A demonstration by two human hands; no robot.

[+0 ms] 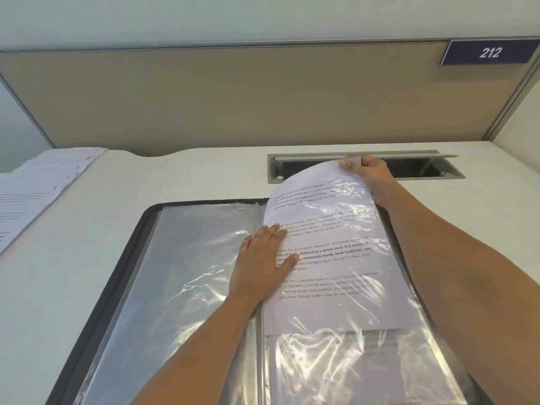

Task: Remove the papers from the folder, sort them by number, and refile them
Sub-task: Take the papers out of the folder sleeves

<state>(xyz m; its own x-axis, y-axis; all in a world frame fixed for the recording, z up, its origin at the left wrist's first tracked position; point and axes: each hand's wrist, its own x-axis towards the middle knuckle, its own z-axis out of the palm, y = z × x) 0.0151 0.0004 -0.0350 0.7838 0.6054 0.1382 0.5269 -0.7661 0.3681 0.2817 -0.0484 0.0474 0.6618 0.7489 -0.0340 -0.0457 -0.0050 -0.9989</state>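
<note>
A black folder [117, 258] with clear plastic sleeves lies open on the white desk. A printed sheet [330, 252] sits partway inside the right-hand sleeve [350, 366], its top edge curling up beyond the folder. My right hand [368, 173] pinches that top edge, thumb on the front. My left hand [263, 258] presses flat on the sleeve by the spine, fingers straight over the sheet's left margin. The left-hand sleeve [198, 258] looks empty.
A loose pile of printed papers [38, 188] lies at the desk's far left. A recessed cable tray [423, 168] with its lid raised sits just behind my right hand. A beige partition [233, 97] with a "212" sign [489, 52] closes the back.
</note>
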